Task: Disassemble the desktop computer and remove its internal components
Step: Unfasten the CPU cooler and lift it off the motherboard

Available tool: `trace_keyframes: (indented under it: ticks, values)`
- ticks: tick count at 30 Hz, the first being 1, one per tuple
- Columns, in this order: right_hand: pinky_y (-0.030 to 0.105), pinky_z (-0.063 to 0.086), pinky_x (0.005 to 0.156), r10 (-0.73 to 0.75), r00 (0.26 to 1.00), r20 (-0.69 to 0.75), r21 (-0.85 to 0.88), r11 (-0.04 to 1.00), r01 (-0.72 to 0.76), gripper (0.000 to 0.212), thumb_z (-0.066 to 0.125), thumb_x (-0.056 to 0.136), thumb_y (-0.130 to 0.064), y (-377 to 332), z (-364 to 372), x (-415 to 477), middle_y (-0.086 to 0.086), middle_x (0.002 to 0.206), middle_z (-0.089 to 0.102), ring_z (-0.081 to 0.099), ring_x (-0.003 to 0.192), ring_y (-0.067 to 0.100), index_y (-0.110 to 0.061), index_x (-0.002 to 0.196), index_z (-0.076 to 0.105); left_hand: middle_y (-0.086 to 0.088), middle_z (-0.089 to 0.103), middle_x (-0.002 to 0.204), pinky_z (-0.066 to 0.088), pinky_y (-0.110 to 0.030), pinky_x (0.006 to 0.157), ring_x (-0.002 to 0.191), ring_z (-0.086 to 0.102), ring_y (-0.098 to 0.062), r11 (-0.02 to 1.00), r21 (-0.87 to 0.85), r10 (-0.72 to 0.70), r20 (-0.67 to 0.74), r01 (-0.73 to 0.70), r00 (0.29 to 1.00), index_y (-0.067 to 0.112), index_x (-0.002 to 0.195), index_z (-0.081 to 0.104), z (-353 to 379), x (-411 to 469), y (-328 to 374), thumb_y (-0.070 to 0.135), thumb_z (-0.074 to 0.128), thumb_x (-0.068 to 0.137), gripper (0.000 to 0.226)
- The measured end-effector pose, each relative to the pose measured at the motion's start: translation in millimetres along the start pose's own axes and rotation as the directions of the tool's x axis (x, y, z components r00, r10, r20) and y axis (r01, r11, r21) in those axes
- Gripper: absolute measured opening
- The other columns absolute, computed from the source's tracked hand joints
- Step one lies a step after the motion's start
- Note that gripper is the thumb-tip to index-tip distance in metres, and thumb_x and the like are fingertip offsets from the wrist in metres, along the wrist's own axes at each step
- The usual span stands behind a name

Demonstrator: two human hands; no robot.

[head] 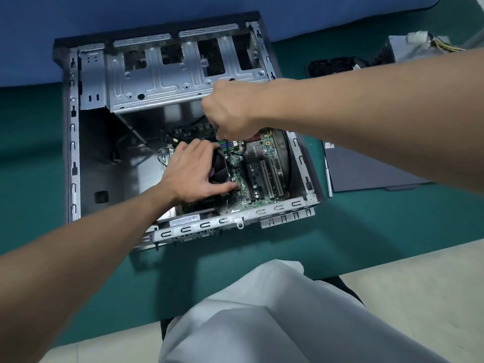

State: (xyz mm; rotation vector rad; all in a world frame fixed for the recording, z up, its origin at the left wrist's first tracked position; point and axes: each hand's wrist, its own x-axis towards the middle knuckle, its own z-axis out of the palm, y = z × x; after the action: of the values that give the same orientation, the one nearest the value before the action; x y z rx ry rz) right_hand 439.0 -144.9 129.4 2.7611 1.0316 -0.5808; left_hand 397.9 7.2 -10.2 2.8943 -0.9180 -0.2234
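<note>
Chassis (74, 153), seemingly heavy, rigid and sharp-edged, lies open on the green table (366, 231), with the motherboard (262, 158) in its near right corner, probably stiff yet fragile and best held by its edges. On that board the cooler fan (218, 169) looks compact, fairly weighty and safest taken by its frame; the left grip (193, 174) clasps it, thumb near, fingers far, while the right grip (230, 108) is fisted round a slim dark tool (216, 132) just above.

A grey metal desktop case (74, 142) lies open on its side; its green motherboard (238, 166) and black round cooler fan (218, 166) sit inside, near right.
</note>
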Motion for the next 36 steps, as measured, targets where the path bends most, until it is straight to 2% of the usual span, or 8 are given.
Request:
trace_keyframes:
  ticks: [7, 12, 16, 22, 26, 29, 31, 36]
  values:
    - [0.021, 0.03, 0.044, -0.15, 0.989, 0.002, -0.034, 0.988, 0.15, 0.01, 0.065, 0.082, -0.015, 4, -1, 0, 0.001, 0.067, 0.062, 0.055, 0.067, 0.021, -0.012, 0.087, 0.074, -0.006, 0.056, 0.111, 0.03, -0.039, 0.089, 0.099, 0.047, -0.022, 1.0, -0.004, 0.003, -0.017, -0.003, 1.0, 0.007, 0.126, 0.047, -1, 0, 1, 0.091, 0.029, 0.069, 0.103]
    - [0.028, 0.04, 0.058, 0.082, 0.985, 0.151, 0.08, 0.992, -0.095, 0.046, 0.045, 0.099, -0.045, 9, 1, 10, 0.006, 0.067, 0.056, 0.057, 0.065, 0.025, -0.009, 0.072, 0.054, -0.008, 0.056, 0.116, 0.028, -0.04, 0.092, 0.106, 0.047, -0.023, 1.0, -0.014, -0.01, -0.008, 0.01, 1.0, 0.007, 0.126, 0.046, 0, 0, 0, 0.091, 0.03, 0.068, 0.104]
    - [0.027, 0.033, 0.045, 0.174, 0.954, 0.245, 0.001, 0.984, -0.18, 0.032, 0.043, 0.101, -0.027, 9, 1, 10, 0.006, 0.07, 0.053, 0.044, 0.053, 0.017, -0.005, 0.084, 0.059, -0.006, 0.055, 0.116, 0.028, -0.04, 0.094, 0.107, 0.047, -0.022, 1.0, -0.025, -0.015, -0.006, 0.014, 1.0, 0.007, 0.129, 0.045, 0, 0, 0, 0.091, 0.03, 0.067, 0.106]
    - [0.026, 0.029, 0.042, -0.114, 0.993, 0.034, -0.148, 0.982, 0.118, 0.031, 0.049, 0.087, -0.003, 7, 4, -7, 0.009, 0.055, 0.041, 0.038, 0.047, 0.021, -0.007, 0.057, 0.042, -0.005, 0.055, 0.109, 0.03, -0.04, 0.091, 0.103, 0.047, -0.022, 1.0, -0.007, -0.011, -0.021, 0.011, 1.0, 0.008, 0.126, 0.046, 1, 1, -1, 0.09, 0.033, 0.067, 0.102]
    - [0.025, 0.037, 0.04, -0.122, 0.993, -0.007, 0.01, 0.993, 0.122, 0.016, 0.056, 0.081, -0.002, 19, 4, -11, 0.009, 0.057, 0.055, 0.049, 0.048, 0.023, -0.003, 0.067, 0.064, -0.004, 0.055, 0.11, 0.031, -0.041, 0.091, 0.101, 0.047, -0.021, 1.0, -0.01, -0.007, -0.019, 0.007, 1.0, 0.007, 0.126, 0.046, 2, 1, -1, 0.092, 0.029, 0.068, 0.104]
    - [0.032, 0.056, 0.066, 0.001, 0.998, 0.061, 0.227, 0.974, -0.015, 0.025, 0.072, 0.084, -0.03, 13, 5, -9, 0.002, 0.057, 0.068, 0.066, 0.064, 0.021, -0.007, 0.075, 0.07, -0.003, 0.054, 0.104, 0.032, -0.041, 0.087, 0.095, 0.048, -0.022, 1.0, -0.005, 0.003, -0.022, -0.003, 1.0, 0.009, 0.122, 0.048, 3, 1, -1, 0.094, 0.025, 0.069, 0.102]
    - [0.031, 0.055, 0.059, 0.16, 0.971, 0.177, 0.281, 0.938, -0.205, 0.05, 0.056, 0.092, -0.049, 10, 7, -1, 0.0, 0.04, 0.057, 0.058, 0.044, 0.019, -0.008, 0.065, 0.055, -0.004, 0.055, 0.103, 0.031, -0.04, 0.085, 0.093, 0.047, -0.022, 1.0, -0.012, 0.003, -0.033, -0.003, 0.999, 0.009, 0.121, 0.046, 3, 1, -2, 0.093, 0.027, 0.069, 0.1]
    - [0.021, 0.033, 0.036, 0.339, 0.837, 0.43, 0.265, 0.839, -0.476, 0.032, 0.037, 0.101, -0.021, 8, 4, 4, 0.006, 0.062, 0.049, 0.039, 0.043, 0.015, -0.001, 0.09, 0.059, -0.003, 0.055, 0.106, 0.026, -0.037, 0.088, 0.097, 0.046, -0.021, 0.999, -0.04, -0.005, -0.041, 0.004, 0.999, 0.01, 0.121, 0.048, 3, -1, -1, 0.09, 0.033, 0.068, 0.097]
